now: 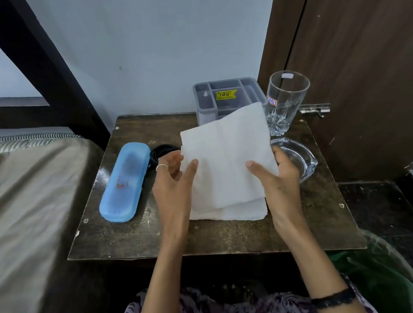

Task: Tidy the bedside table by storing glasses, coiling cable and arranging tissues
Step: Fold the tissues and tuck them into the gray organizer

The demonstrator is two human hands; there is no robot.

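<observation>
A white tissue (226,159) is held up over the bedside table (142,234), with another tissue layer lying flat beneath it. My left hand (174,180) pinches the tissue's left edge, thumb in front. My right hand (276,172) grips its right edge, thumb on the front. A shut blue glasses case (124,180) lies on the table's left side. Next to it sits a coiled black cable (161,152), partly hidden by my left hand.
A grey divided organiser (227,95) stands at the back by the wall. A tall drinking glass (285,102) and a glass ashtray (300,158) sit on the right. A bed (26,200) lies to the left, a wooden door (369,62) to the right.
</observation>
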